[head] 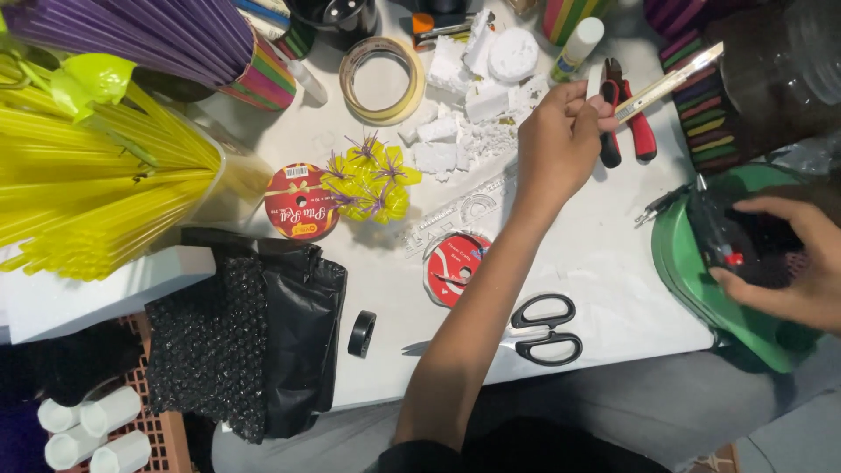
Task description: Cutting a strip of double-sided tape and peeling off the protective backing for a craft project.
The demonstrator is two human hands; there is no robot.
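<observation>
My left hand reaches across the white table and pinches a cream-coloured utility knife by its near end, the knife pointing up to the right. It hovers just left of red-handled pliers. My right hand at the right edge grips a black tool with a small red switch, held over a round green tray that sticks out past the table's corner.
Black scissors, two red ribbon reels, a yellow-and-purple straw flower, white foam chunks, a tape roll and a clear ruler lie about. Yellow straws and black bubble wrap fill the left.
</observation>
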